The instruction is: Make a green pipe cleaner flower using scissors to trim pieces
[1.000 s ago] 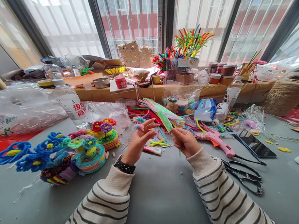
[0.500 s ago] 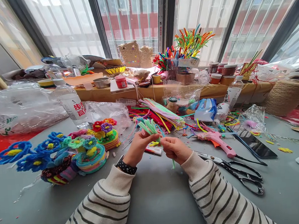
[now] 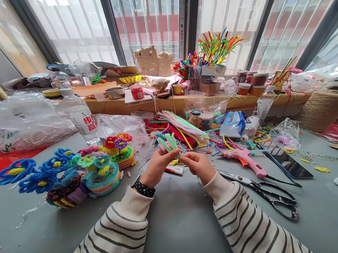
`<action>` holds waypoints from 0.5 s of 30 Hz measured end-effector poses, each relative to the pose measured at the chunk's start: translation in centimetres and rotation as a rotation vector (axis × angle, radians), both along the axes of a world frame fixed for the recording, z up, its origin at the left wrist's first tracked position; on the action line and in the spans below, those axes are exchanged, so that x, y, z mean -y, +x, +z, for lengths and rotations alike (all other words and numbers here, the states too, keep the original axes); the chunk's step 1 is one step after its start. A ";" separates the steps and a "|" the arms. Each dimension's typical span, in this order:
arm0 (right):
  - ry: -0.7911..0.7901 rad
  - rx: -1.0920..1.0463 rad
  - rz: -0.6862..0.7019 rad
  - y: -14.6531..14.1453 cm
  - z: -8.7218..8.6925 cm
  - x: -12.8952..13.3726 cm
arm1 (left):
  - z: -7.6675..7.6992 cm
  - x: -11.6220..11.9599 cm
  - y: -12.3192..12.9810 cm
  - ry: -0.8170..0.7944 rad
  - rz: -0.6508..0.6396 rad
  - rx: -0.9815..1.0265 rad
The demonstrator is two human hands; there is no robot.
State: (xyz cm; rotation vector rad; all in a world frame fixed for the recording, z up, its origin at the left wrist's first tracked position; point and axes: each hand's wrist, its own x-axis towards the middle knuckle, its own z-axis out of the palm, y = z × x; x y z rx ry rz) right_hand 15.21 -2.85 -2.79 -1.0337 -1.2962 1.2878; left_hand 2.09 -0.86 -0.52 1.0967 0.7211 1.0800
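A bunch of pale green pipe cleaners (image 3: 170,142) stands up out of my left hand (image 3: 157,165), whose fingers are closed round it. Close against it on the right, my right hand (image 3: 199,165) pinches the bunch at its near side; a pale green end hangs below these fingers. What exactly sits between the right fingertips is partly hidden. Under the hands lies a small flat white packet (image 3: 174,169). Behind them is a pile of pastel pipe cleaners (image 3: 183,127).
Fuzzy flower pots (image 3: 103,177) stand at left, near a water bottle (image 3: 80,117). Right of my hands lie black-handled scissors (image 3: 266,193), a pink glue gun (image 3: 251,163) with its cord, and a phone (image 3: 290,160). A twine spool (image 3: 321,110) stands far right.
My right hand has shifted slightly, its fingers now stretched more toward the left hand and pinching. The green end below it shows less. The left hand stays nearly in place.
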 end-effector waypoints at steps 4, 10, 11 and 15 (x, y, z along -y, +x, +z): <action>-0.248 -0.365 0.275 0.6 0.1 -0.1 | -0.1 0.0 -0.3 0.029 -0.184 0.031; -0.399 -0.466 0.545 0.9 -0.1 0.1 | 0.0 0.3 -0.7 -0.017 -0.283 0.033; -0.402 -0.465 0.569 0.9 -0.2 0.1 | 0.0 0.3 -0.7 -0.016 -0.266 0.032; -0.362 -0.454 0.575 0.6 -0.7 0.1 | 0.1 0.4 -0.4 0.034 -0.206 0.070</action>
